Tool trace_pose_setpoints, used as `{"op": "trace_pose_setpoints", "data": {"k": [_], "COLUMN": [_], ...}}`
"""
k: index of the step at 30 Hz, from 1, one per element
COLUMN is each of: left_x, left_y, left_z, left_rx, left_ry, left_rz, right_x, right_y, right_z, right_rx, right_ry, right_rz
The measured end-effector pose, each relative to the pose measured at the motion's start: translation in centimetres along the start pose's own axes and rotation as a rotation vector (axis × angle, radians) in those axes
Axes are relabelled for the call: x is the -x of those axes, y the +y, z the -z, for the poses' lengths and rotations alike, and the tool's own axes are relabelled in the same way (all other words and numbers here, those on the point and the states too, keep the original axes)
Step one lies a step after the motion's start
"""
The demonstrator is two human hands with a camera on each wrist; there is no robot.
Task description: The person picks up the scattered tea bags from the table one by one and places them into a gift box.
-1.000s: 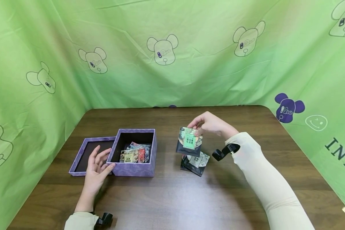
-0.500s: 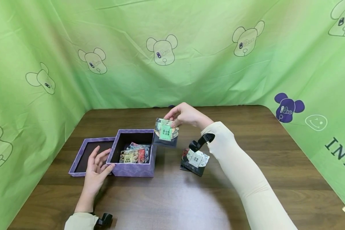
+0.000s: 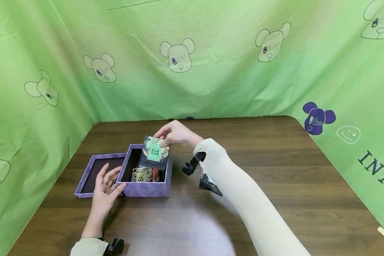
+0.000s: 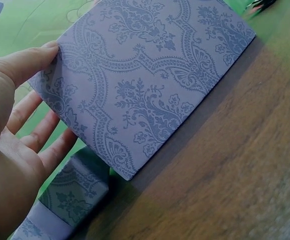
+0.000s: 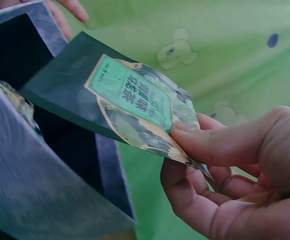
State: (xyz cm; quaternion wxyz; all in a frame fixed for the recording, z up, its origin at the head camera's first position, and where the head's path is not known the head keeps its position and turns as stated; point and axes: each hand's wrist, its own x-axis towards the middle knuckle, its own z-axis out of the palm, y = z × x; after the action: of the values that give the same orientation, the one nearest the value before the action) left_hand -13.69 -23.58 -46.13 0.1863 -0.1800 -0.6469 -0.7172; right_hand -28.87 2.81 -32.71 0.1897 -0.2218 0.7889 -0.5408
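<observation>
My right hand (image 3: pixel 176 134) pinches a dark tea bag sachet (image 3: pixel 154 153) with a green label by its top edge, thumb on the face in the right wrist view. The sachet's lower end reaches into an open purple patterned box (image 3: pixel 147 190). Inside the box lie other sachets (image 3: pixel 143 175), partly covered by the held one. My left hand (image 3: pixel 105 192) is at the box's front left corner, its thumb (image 4: pixel 34 62) touching the corner and its other fingers loosely extended along the left side.
Left of the box, the shallow purple lid (image 3: pixel 84 177) lies with its dark inside up, partly behind the left hand. A small pile of dark sachets (image 3: pixel 209 185) sits right of the box, partly hidden by the right sleeve. A green printed cloth (image 3: pixel 211 89) surrounds the wooden table (image 3: pixel 275 153).
The right hand has carried the green-labelled sachet leftward from above the small pile to over the box, its lower end now inside. The left hand has kept its place at the corner.
</observation>
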Motion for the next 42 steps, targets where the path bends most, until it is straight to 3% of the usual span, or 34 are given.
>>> {"op": "trace_pose_setpoints", "data": {"k": [8,16,23,32,39,42], "left_x": [0.0,0.0,0.1,0.1,0.1,0.0], "left_y": [0.1,0.1,0.2,0.2,0.3,0.3], "left_z": [-0.1,-0.1,-0.1,-0.2,-0.3,-0.3], "left_rx": [-0.014,0.025,0.011,-0.003,-0.008,-0.003], "left_ry": [0.004,0.002,0.005,0.009,0.015,0.016], "left_rz": [0.004,-0.010,0.002,0.014,0.020,0.021], "right_x": [-0.9,-0.7,-0.6,-0.4,0.8,1.6], "right_y": [0.4,1.0,1.1,1.1,1.1,1.5], "right_z": [-3.7,-5.5,-5.8,-4.9,-3.5,-2.4], "right_rx": [0.061,0.261,0.150,0.155,-0.029,-0.056], "right_ry": [-0.016,-0.084,-0.124,-0.140,-0.157,-0.162], "right_rz": [-0.013,0.017,-0.036,-0.016,-0.027,-0.007]}}
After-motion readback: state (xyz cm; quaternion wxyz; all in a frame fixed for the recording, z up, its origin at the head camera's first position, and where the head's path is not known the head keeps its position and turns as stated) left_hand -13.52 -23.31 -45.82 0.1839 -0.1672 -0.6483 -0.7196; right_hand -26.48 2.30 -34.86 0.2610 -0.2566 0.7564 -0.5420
